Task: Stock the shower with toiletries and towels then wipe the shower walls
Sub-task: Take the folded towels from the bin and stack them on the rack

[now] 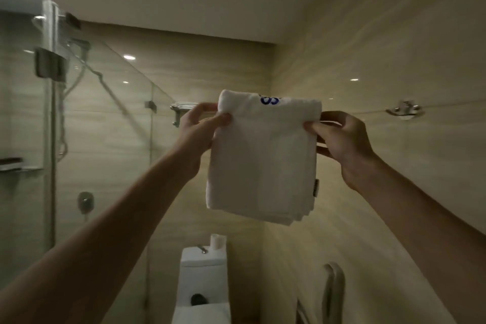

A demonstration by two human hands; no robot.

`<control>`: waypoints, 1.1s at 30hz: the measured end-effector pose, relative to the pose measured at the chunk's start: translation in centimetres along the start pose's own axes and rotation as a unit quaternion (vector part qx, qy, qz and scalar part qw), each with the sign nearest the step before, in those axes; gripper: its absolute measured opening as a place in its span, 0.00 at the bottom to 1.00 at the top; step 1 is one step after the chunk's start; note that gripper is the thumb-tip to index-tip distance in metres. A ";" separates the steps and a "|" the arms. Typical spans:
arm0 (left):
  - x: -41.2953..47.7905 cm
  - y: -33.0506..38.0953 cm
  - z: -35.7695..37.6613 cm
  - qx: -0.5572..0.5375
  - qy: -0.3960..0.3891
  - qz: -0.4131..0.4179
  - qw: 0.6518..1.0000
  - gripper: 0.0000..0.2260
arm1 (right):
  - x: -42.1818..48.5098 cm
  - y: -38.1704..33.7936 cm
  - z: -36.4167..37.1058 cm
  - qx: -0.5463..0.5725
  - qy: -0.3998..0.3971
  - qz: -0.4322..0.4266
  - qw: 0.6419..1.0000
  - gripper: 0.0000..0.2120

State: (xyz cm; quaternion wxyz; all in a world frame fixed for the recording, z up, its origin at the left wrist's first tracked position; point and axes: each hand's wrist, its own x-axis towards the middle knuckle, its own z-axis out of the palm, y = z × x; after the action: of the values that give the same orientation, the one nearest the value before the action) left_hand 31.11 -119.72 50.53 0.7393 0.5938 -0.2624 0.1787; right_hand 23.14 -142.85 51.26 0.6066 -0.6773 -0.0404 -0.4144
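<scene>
the left hand [202,123] pinches the folded white towel's [260,160] upper left corner. the right hand [342,139] pinches its upper right edge.

toilet cistern [202,258]: paper roll [217,241] standing on lid | wall rack [178,108]: chrome, contents unclear

Quick tally from us: we count one folded white towel [263,160], two hands (left hand [202,123], right hand [342,139]), one toilet [202,281], one paper roll [217,241] on its tank, one wall hook [405,111], one metal rack [181,109], one shower valve [85,201], and we see one glass screen [118,113].
</scene>
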 end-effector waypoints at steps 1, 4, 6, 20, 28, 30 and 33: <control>1.0 -0.6 -0.5 0.011 0.009 -0.002 1.000 0.10 | 1.2 1.0 0.9 0.007 -0.011 -0.004 1.000 0.09; 4.0 -2.3 -1.6 0.040 0.035 0.004 0.999 0.10 | 4.7 4.0 3.3 0.028 -0.044 -0.012 0.999 0.10; 6.0 -3.4 -2.2 0.060 0.039 0.021 0.997 0.09 | 7.1 6.1 4.7 0.041 -0.065 -0.016 0.997 0.10; 21.7 -11.6 -8.9 0.175 0.151 0.069 0.970 0.10 | 23.9 17.6 20.8 0.121 -0.157 -0.018 0.980 0.11; 32.0 -15.9 -16.1 0.187 0.124 0.075 0.972 0.11 | 30.5 21.3 31.4 0.114 -0.151 -0.050 0.981 0.11; 34.6 -16.6 -17.2 0.189 0.119 0.080 0.971 0.12 | 32.2 22.0 33.4 0.113 -0.147 -0.054 0.981 0.10; 38.5 -17.7 -18.3 0.183 0.119 0.078 0.973 0.13 | 34.8 22.7 35.8 0.099 -0.138 -0.066 0.983 0.09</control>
State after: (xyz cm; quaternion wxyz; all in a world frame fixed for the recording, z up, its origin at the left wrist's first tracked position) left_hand 75.23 -107.82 56.90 0.6274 0.6713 -0.1810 0.3507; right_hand 76.87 -133.75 57.48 0.6304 -0.6606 -0.2094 -0.3497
